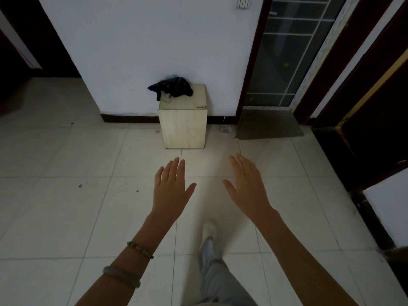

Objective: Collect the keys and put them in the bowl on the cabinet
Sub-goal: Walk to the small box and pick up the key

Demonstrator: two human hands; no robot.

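Both hands, left hand [170, 186] and right hand [247, 184], are spread and empty. Approach the cabinet [183, 120]; pinch the key [201, 107] near its front edge.

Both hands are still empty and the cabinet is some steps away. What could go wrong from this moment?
1. The key lies small and flat by the front right edge of the cabinet; a careless grab could push it off.
2. The dark cloth covers the back of the top and may hide the bowl, which I cannot clearly see.
3. The room is dim, so the open left hand and right hand may misjudge the reach.
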